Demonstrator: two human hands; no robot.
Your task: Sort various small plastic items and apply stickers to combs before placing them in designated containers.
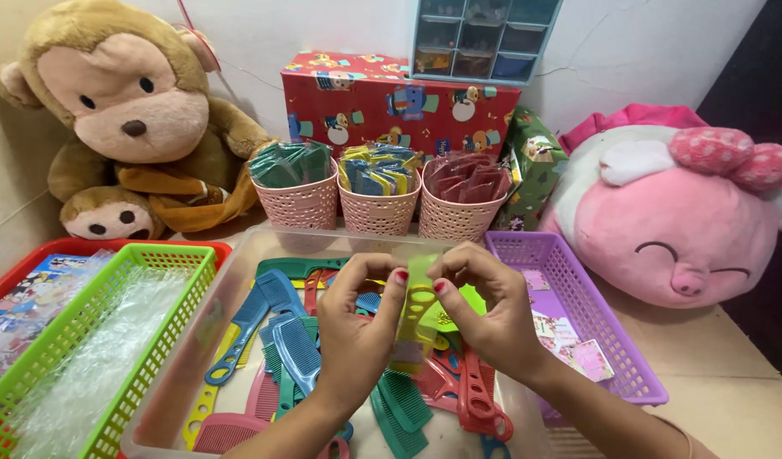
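Head: comb pinched between both hands' fingertips.

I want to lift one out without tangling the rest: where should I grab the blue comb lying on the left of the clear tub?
Probably take the blue comb by its slim handle, coming from the tub's left side. The handle points down-left and looks uncovered, while its toothed head lies among other combs.

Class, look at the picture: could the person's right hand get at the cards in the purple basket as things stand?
Probably yes. The right hand is beside the purple basket, whose top is open, and nothing covers the cards. It would first need to let go of the comb.
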